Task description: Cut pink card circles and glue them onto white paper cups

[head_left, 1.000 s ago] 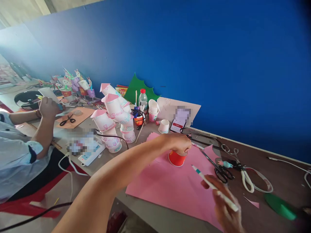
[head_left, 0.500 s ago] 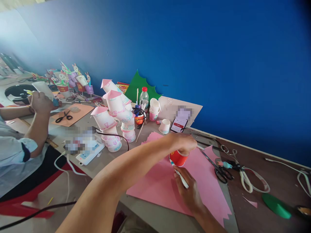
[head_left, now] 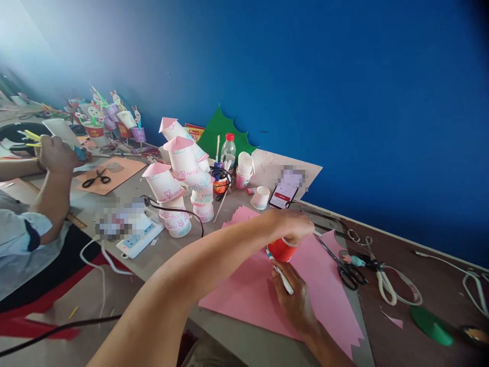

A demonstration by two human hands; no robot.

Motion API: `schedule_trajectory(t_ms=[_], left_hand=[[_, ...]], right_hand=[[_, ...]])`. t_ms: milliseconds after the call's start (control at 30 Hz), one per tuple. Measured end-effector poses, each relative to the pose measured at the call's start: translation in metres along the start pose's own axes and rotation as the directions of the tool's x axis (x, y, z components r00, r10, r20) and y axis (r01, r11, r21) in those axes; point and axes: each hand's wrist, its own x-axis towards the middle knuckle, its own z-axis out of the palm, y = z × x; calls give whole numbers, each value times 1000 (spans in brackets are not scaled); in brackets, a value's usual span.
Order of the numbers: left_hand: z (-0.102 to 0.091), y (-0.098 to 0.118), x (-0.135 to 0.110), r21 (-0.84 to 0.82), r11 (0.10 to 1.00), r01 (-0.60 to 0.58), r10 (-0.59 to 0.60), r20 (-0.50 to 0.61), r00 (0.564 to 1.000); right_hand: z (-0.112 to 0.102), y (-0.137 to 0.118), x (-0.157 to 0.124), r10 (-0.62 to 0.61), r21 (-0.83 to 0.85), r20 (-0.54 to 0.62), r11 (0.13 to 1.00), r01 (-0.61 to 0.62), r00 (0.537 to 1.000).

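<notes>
Pressing down from above, the left hand (head_left: 292,227) grips the red paper cup (head_left: 281,250), fingers curled over its top. The cup stands on the pink paper sheet (head_left: 237,298) near the front of the table (head_left: 385,341); which end is down is hidden under the hand. A second ago the right hand (head_left: 297,302) hung off to the right, near the black scissors (head_left: 348,274), with the white pen (head_left: 281,272) raised. It has since swung in and now rests on the sheet just in front of the cup. It pinches the pen so that the teal-banded tip sits at the cup's lower edge, touching or nearly so. The cup has barely shifted, so the pen is now set against it rather than carried.
</notes>
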Motion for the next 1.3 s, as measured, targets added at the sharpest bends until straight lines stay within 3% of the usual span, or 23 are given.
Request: schedule_trajectory(t_ms=[700,1000,1300], left_hand=[[9,-3,8,56,998,-3,5,-26,1000],[6,-3,5,53,999,7,-6,-30,1000],[-1,2,-1,14,999,40,-40,2,999]], right_hand=[[5,-2,-2,-20,-149,-5,989,19,1000],[-18,9,-24,-6,-88,62,996,11,998],[-60,25,-23,234,98,161,963,-251,959]])
